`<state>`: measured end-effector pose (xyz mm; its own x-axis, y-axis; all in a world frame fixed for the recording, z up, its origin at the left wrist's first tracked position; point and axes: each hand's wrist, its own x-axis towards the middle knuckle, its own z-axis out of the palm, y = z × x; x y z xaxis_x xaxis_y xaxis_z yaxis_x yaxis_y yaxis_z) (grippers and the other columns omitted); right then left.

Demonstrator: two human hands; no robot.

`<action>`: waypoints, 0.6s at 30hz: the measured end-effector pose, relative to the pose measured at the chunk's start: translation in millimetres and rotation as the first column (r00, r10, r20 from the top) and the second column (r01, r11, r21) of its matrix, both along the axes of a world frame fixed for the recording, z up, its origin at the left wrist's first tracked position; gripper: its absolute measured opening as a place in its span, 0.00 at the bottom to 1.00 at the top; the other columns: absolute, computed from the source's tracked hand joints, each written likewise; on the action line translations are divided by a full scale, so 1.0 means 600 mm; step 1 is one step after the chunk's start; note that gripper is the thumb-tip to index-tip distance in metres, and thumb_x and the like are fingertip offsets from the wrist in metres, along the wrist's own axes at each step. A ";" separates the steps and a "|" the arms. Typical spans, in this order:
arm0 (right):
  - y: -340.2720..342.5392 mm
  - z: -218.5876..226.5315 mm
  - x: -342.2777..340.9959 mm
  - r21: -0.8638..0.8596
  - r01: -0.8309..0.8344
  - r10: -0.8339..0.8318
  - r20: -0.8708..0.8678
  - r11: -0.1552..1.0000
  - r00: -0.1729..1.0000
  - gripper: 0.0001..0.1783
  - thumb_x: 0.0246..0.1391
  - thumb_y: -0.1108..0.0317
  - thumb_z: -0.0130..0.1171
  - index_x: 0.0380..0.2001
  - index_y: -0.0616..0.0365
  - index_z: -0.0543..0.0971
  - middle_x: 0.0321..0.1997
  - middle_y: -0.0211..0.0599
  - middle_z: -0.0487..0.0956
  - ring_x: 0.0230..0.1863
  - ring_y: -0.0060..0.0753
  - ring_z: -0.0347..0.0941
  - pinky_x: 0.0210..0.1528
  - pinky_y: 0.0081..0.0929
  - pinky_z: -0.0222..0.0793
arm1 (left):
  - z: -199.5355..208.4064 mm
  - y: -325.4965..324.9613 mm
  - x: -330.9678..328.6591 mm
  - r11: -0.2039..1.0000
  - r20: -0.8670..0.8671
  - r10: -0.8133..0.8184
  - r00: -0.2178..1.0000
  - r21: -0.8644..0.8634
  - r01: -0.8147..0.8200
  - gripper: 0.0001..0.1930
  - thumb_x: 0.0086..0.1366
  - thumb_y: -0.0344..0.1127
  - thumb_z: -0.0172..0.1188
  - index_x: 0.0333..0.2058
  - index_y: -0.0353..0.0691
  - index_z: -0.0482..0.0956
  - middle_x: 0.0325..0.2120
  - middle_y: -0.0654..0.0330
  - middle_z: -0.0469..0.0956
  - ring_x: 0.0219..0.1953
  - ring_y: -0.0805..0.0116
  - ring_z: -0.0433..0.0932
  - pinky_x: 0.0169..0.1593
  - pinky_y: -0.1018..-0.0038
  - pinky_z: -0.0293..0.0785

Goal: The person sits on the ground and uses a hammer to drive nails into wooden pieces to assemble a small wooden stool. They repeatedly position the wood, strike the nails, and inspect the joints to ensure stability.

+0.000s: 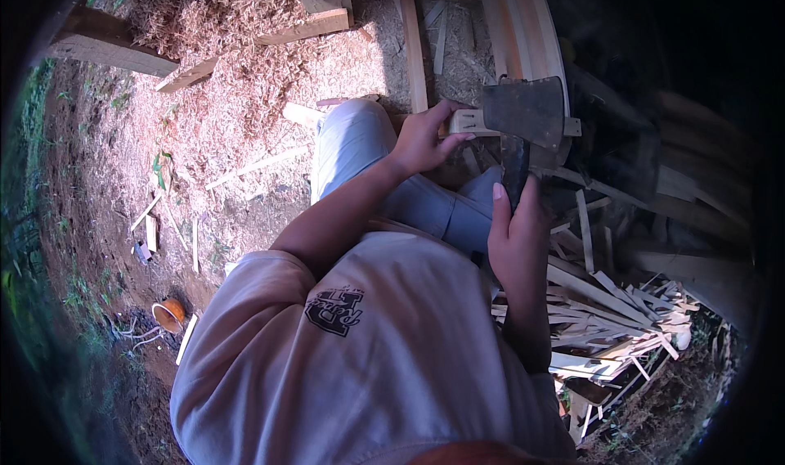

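My right hand (520, 224) is wrapped round the dark handle of a hatchet (526, 109), its broad, worn blade on the far side of the fist. In my left hand (425, 139) is one end of a pale wooden piece (468, 121), gripped between thumb and fingers. The blade covers the middle of that piece, and a short end shows past its right edge. Whether blade and wood touch, I cannot tell. Both hands are over my bent legs.
Long planks (523, 27) stand beyond the hatchet. A heap of split wood strips (605, 310) lies at lower right. Wood shavings (245, 72) cover the ground at far left, with beams (114, 52) among them. An orange bowl-like object (169, 315) sits at left.
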<state>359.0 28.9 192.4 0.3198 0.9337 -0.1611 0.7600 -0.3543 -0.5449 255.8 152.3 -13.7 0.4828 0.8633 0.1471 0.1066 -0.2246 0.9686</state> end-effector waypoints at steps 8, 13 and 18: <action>-0.021 -0.067 0.017 -0.133 -0.059 0.076 0.127 0.989 0.989 0.16 0.75 0.63 0.54 0.53 0.67 0.71 0.28 0.51 0.80 0.30 0.60 0.80 0.35 0.51 0.72 | -0.013 0.001 0.006 0.996 0.048 0.060 0.997 0.057 -0.063 0.26 0.63 0.46 0.75 0.56 0.45 0.78 0.38 0.48 0.86 0.38 0.44 0.86 0.41 0.60 0.81; -0.025 -0.032 0.013 0.166 0.048 -0.051 0.012 0.985 0.999 0.12 0.77 0.65 0.52 0.51 0.65 0.71 0.24 0.35 0.74 0.21 0.24 0.71 0.24 0.29 0.66 | -0.016 -0.017 -0.006 1.000 0.018 0.001 1.000 -0.008 0.000 0.25 0.64 0.40 0.76 0.56 0.42 0.76 0.42 0.48 0.87 0.44 0.45 0.88 0.44 0.59 0.82; -0.035 -0.039 0.011 0.070 0.075 -0.076 0.020 0.995 0.997 0.19 0.73 0.67 0.55 0.56 0.72 0.68 0.35 0.63 0.81 0.38 0.69 0.82 0.38 0.53 0.75 | 0.008 -0.004 0.002 0.997 0.008 -0.028 1.000 -0.070 0.028 0.25 0.64 0.41 0.75 0.56 0.42 0.76 0.42 0.48 0.86 0.45 0.45 0.87 0.46 0.61 0.82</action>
<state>365.8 8.0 169.2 0.3927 0.9154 -0.0887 0.7451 -0.3732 -0.5527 256.8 149.6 -9.2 0.5059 0.8579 0.0902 0.0949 -0.1592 0.9827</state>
